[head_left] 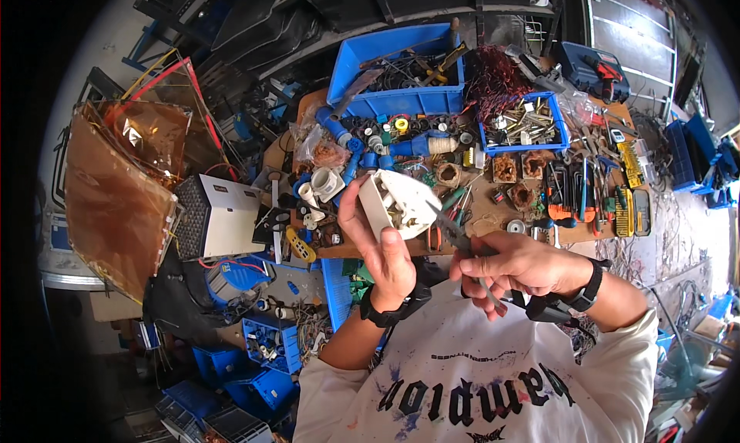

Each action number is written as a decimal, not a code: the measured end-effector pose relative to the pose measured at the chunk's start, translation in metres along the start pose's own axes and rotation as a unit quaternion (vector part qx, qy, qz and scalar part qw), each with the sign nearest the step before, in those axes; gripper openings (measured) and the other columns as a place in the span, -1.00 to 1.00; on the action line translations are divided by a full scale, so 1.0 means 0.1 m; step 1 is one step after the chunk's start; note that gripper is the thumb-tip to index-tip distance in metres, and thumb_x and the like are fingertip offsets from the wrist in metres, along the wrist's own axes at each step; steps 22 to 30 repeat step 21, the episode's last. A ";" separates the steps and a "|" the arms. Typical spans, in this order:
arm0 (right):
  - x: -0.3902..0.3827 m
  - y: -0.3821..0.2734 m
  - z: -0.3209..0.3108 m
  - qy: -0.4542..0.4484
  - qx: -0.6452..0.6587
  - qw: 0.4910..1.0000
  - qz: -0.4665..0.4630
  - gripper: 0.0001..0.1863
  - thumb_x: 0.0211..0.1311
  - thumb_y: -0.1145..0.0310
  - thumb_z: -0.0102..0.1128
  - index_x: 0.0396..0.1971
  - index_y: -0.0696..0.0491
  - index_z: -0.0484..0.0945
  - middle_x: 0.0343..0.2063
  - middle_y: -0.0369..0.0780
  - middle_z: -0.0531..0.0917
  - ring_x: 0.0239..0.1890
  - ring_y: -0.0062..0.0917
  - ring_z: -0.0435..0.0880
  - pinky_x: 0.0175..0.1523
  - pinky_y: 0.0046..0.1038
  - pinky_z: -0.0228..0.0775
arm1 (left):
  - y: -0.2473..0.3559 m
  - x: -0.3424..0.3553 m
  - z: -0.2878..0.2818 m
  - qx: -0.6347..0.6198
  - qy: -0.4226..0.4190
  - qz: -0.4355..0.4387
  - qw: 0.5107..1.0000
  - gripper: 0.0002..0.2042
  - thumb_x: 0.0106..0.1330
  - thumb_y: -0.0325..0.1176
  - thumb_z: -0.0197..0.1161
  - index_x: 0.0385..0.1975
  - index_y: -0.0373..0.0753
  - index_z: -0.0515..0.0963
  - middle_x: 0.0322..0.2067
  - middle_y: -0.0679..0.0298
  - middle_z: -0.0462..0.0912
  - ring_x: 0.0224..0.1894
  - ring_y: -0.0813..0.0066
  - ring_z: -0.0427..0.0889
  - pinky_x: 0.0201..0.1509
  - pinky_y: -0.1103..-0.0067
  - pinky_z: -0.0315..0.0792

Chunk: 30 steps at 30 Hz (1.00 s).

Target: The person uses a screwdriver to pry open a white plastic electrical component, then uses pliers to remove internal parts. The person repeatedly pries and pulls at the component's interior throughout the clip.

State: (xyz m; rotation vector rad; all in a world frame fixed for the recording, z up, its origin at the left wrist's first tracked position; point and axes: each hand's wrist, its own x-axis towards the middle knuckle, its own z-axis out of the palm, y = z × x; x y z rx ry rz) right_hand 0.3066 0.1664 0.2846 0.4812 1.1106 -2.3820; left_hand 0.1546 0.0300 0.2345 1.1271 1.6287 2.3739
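Observation:
My left hand (385,254) is closed round a white plastic housing (398,204), holding it up over the near edge of the workbench. Its hollow inside faces up and shows ribs and small parts. In my right hand (532,267) is a pair of dark pliers (453,229), with fingers wrapped about the spread handles. The pointed jaws reach to the right side of the housing. Whether they touch it I cannot tell.
Across the cluttered bench (482,200) lie plugs, fittings and hand tools. Behind stand a big blue bin (401,102) of tools and a smaller blue tray (523,147) of metal parts. A white box (229,215) and a brown sheet-like cover (116,200) are at left.

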 end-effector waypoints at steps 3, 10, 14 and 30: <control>0.03 0.03 -0.06 0.044 -0.024 0.998 -0.025 -0.70 0.39 0.20 0.15 -0.21 0.17 0.43 -0.52 -0.26 0.51 -0.56 -0.52 0.59 -0.55 -0.49 0.49 | 0.10 0.12 -0.12 0.018 -0.104 -0.023 0.994 -0.09 0.19 -0.23 0.39 0.39 -0.29 -0.12 0.25 0.07 0.12 0.25 0.23 0.28 0.28 0.36 0.29; 0.06 0.05 -0.03 0.081 -0.120 0.989 -0.020 -0.74 0.40 0.24 0.12 -0.35 0.12 0.38 -0.58 -0.31 0.47 -0.60 -0.58 0.55 -0.58 -0.53 0.41 | 0.38 0.38 -0.34 0.117 -0.246 -0.172 0.947 -0.03 -0.15 -0.34 0.64 0.30 -0.27 0.17 0.16 0.10 0.40 0.16 0.30 0.50 0.19 0.38 0.46; 0.03 0.05 0.02 0.084 -0.194 0.977 -0.038 -0.74 0.43 0.24 0.07 -0.38 0.12 0.36 -0.61 -0.33 0.46 -0.64 -0.61 0.54 -0.60 -0.55 0.37 | 0.44 0.39 -0.36 0.261 -0.259 -0.132 0.921 -0.13 -0.25 -0.29 0.68 0.14 -0.30 0.32 -0.03 0.06 0.57 0.02 0.23 0.62 0.07 0.40 0.51; -0.07 0.09 -0.01 0.050 -0.188 0.980 -0.046 -0.75 0.43 0.26 0.06 -0.38 0.11 0.36 -0.61 -0.31 0.47 -0.66 -0.60 0.54 -0.63 -0.56 0.37 | 0.32 0.23 -0.41 0.255 -0.254 -0.061 0.931 -0.19 -0.19 -0.34 0.64 0.13 -0.30 0.34 0.09 0.04 0.49 0.10 0.11 0.54 0.14 0.35 0.46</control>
